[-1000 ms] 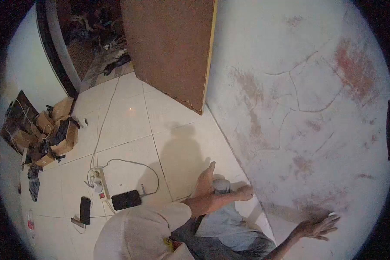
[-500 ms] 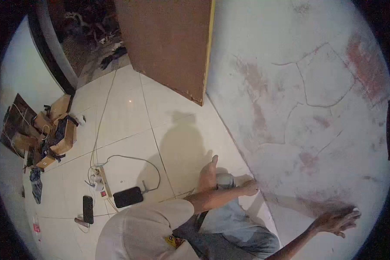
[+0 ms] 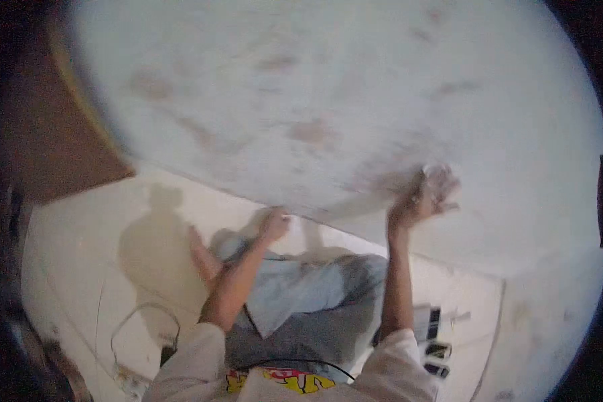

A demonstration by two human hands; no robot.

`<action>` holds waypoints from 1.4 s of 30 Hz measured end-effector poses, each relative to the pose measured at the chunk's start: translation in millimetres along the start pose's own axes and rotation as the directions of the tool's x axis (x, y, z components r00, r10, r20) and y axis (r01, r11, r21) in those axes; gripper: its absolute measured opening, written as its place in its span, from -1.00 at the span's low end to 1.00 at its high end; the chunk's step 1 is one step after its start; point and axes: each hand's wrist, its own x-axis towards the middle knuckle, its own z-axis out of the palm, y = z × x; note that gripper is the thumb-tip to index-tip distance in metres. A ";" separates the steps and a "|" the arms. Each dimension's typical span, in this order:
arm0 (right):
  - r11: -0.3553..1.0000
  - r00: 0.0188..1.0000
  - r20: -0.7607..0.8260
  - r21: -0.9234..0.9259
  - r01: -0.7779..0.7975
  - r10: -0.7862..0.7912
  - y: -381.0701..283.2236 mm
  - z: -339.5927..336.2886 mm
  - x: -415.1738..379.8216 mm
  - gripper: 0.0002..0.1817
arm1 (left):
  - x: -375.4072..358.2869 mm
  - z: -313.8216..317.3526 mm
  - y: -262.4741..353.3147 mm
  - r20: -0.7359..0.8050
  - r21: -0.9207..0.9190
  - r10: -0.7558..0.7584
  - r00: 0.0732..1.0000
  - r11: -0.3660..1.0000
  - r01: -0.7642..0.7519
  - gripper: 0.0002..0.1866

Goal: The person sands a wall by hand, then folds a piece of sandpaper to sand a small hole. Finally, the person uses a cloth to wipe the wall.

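Note:
Closed and low, my left hand (image 3: 273,225) is at the base of the wall, beside my bent leg. A small pale spot shows at its fingertips; I cannot tell what it holds, if anything. Farther right, my right hand (image 3: 427,195) reaches up against the whitish wall (image 3: 355,87), fingers spread apart and somewhat blurred. White shows on its upper fingertips. A greyish-brown smudge (image 3: 382,164) marks the wall just left of this hand, among other reddish-brown patches.
A brown door panel (image 3: 53,127) stands at the left. My legs in grey-blue trousers (image 3: 295,288) rest on the pale tiled floor (image 3: 74,248). A cable (image 3: 141,307) loops across the tiles at lower left. Several small dark objects (image 3: 435,348) lie right of my body.
The view has swung right toward the wall, so the boxes and doorway have left it. My right hand remains at the wall with fingers spread; my left hand stays closed near the wall's base.

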 end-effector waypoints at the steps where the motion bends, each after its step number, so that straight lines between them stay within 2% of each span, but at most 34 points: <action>1: 1.000 0.999 -0.033 0.002 0.006 -0.006 -6.8 -5.1 12.7 -0.58 | -1.1 -8.6 13.4 0.134 -0.164 -0.122 0.983 0.976 0.144 -0.74; 2: 1.000 0.998 -0.064 0.022 0.018 -0.016 -11.0 -8.3 17.9 -0.57 | -7.9 -13.0 25.0 0.118 -0.205 -0.100 0.988 0.971 0.123 -0.76; 4: 0.999 0.999 -0.051 -0.031 0.016 -0.018 -11.8 -15.7 5.9 -0.55 | -2.3 -12.4 24.8 0.178 -0.109 -0.105 0.978 0.986 0.125 -0.78; 6: 0.999 0.999 -0.035 -0.035 0.025 -0.026 -8.8 -14.9 -13.9 -0.54 | 13.2 2.1 -7.3 0.076 -0.060 0.037 0.996 0.998 -0.032 -0.75; 8: 0.998 0.991 0.135 -0.063 0.010 -0.002 4.9 -9.2 -53.9 -0.46 | 19.1 5.0 -15.4 0.140 -0.033 0.015 0.990 0.999 -0.011 -0.72; 11: 0.995 0.984 0.179 -0.099 0.020 -0.002 5.1 -10.0 -64.6 -0.46 | 17.6 8.6 -17.3 0.093 -0.043 0.002 0.996 0.999 0.002 -0.75; 14: 0.992 0.996 0.087 -0.122 0.031 -0.020 6.5 1.6 -51.5 -0.46 | 13.6 4.2 -5.4 0.168 -0.090 -0.008 0.986 0.996 0.023 -0.75; 17: 0.994 0.976 -0.208 0.071 0.082 -0.065 -7.2 6.8 24.6 -0.46 | 6.6 1.0 5.0 0.159 -0.132 -0.057 0.986 0.988 0.078 -0.75; 20: 0.999 0.976 -0.213 -0.002 0.037 -0.036 -20.3 -8.1 66.4 -0.45 | 0.9 -8.2 12.2 0.155 -0.101 -0.059 0.986 0.992 0.075 -0.73; 22: 0.999 0.982 -0.186 0.026 0.025 -0.019 -17.1 -7.4 38.1 -0.42 | -0.1 -13.5 22.1 0.161 -0.108 -0.083 0.984 0.989 0.101 -0.73; 24: 0.999 0.996 -0.076 0.008 0.040 -0.039 -2.1 3.6 -22.4 -0.42 | -0.3 -12.5 20.0 0.157 -0.109 -0.077 0.985 0.990 0.094 -0.72; 26: 0.996 0.990 0.126 -0.062 -0.061 0.068 3.6 7.7 -77.7 -0.42 | 2.4 -9.6 16.1 0.147 -0.114 -0.068 0.987 0.990 0.085 -0.71; 28: 0.997 0.993 0.109 -0.056 -0.047 0.053 1.4 8.5 -73.3 -0.42 | 0.2 -9.2 13.8 0.124 -0.057 -0.031 0.992 0.998 0.038 -0.70; 30: 0.997 0.994 0.097 -0.057 -0.044 0.049 2.1 8.1 -65.5 -0.42 | -3.2 -11.8 18.6 0.149 -0.076 -0.058 0.987 0.995 0.070 -0.70; 32: 1.000 0.999 -0.037 -0.004 0.020 -0.020 0.1 5.4 -22.0 -0.45 | -2.5 -12.7 24.0 0.173 -0.095 -0.078 0.982 0.991 0.096 -0.71; 34: 0.999 0.992 -0.118 -0.022 0.039 -0.042 -6.8 -6.4 25.1 -0.48 | -1.5 -11.4 19.3 0.138 -0.076 -0.025 0.990 0.996 0.035 -0.70; 37: 0.999 0.990 -0.144 -0.043 0.004 -0.010 -18.5 -23.8 68.2 -0.50 | 4.4 -8.4 9.4 0.202 -0.050 -0.040 0.979 0.997 0.051 -0.69; 40: 0.997 0.996 -0.087 -0.075 0.010 -0.016 -8.6 -20.5 30.7 -0.50 | -1.7 -10.2 20.4 0.150 -0.127 -0.077 0.986 0.987 0.097 -0.68; 41: 0.999 0.998 -0.067 -0.047 -0.018 0.014 -3.7 -15.3 4.2 -0.51 | 0.6 -10.8 22.9 0.140 -0.136 -0.064 0.988 0.987 0.083 -0.68; 42: 0.994 0.998 0.008 -0.095 -0.055 0.056 0.1 -10.7 -21.6 -0.52 | 1.7 -12.5 22.6 0.172 -0.135 -0.093 0.981 0.984 0.117 -0.67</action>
